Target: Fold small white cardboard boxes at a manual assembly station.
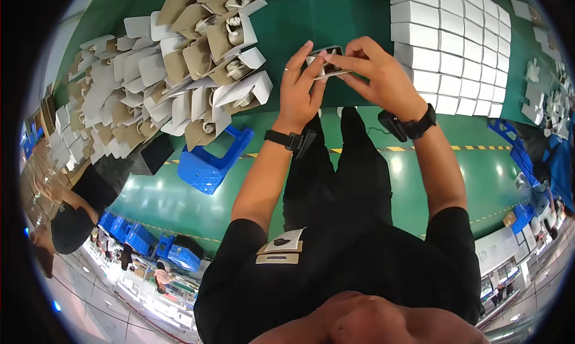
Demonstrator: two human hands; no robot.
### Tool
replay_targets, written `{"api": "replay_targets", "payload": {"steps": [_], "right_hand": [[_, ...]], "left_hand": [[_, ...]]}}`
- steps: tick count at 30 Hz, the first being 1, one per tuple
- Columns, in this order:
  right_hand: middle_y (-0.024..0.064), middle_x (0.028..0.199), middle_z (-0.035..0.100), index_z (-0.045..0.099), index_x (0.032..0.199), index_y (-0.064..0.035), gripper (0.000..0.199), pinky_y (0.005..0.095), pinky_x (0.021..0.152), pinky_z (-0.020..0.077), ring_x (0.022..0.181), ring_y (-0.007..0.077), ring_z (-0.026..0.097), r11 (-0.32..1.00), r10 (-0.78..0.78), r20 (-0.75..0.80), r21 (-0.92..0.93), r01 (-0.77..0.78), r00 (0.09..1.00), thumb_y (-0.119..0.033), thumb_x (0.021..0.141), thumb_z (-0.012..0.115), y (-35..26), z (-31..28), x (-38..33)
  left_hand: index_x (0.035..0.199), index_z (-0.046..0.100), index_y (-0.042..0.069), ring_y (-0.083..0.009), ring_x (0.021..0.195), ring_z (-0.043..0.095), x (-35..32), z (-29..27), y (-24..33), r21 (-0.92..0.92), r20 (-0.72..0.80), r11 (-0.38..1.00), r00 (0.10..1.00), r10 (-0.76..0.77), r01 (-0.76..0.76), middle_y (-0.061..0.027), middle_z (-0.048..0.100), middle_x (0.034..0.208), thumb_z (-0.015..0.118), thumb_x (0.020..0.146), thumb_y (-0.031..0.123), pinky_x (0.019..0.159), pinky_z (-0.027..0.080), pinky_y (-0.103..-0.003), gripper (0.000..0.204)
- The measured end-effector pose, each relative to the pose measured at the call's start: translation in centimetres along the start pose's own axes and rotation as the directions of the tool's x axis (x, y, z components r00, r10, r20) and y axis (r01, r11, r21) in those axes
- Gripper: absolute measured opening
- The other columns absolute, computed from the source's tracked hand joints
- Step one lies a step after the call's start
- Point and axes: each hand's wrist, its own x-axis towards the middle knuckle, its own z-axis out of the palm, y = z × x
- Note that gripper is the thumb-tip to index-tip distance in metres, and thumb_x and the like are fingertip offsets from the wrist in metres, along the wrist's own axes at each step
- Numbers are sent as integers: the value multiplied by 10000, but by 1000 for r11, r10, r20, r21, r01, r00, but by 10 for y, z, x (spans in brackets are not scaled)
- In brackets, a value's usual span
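In front of me, over the green table (335,17), a small white box (329,76) is held up between both hands. Its top side stands open and looks dark inside; what it contains is too small to make out. My left hand (299,92) grips the box's left side with bent fingers. My right hand (383,77) closes on the right side, its fingertips at the upper rim. To the left lie many open white cartons (230,35) with brown insides, several showing white coiled cables (235,23).
Closed white boxes (452,47) are stacked in rows at the right. A blue plastic stool (206,164) stands on the floor left of my legs. Another person (78,206) is at the far left. A blue chair (515,146) is at the right.
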Motion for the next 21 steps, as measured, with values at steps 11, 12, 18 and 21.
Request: {"api": "replay_targets", "payload": {"steps": [11,12,18,21], "right_hand": [[94,1131,651,719,1270,-96,454,331,842,562,955,244,649,973,31,-47,230,-20,998,21,834,767,19,12,-3],[97,1142,649,717,1276,-96,456,331,846,562,964,243,649,985,-34,-59,167,43,998,20,837,765,20,14,-2],[112,1192,623,709,1301,-97,472,333,865,558,1000,247,648,994,-45,-75,96,52,996,14,846,761,19,26,-2],[102,1215,591,709,1313,-100,467,338,886,551,1024,247,643,991,16,-118,135,0,993,12,861,748,12,26,0]], "left_hand": [[1343,673,58,-355,1254,578,1,-14,17,233,81,971,994,-70,50,-193,554,1446,689,955,121,1061,469,-448,393],[1343,673,58,-355,1254,578,-1,-12,17,235,81,971,994,-75,54,-193,554,1446,689,955,121,1061,469,-448,393],[1268,720,107,-370,1230,601,-6,-7,-2,111,-106,994,994,9,3,-170,616,1350,762,866,74,1026,499,-453,406],[1229,735,97,-384,1250,605,2,-10,-7,188,-64,979,994,87,-74,-175,611,1377,770,860,72,1027,512,-458,372]]}}
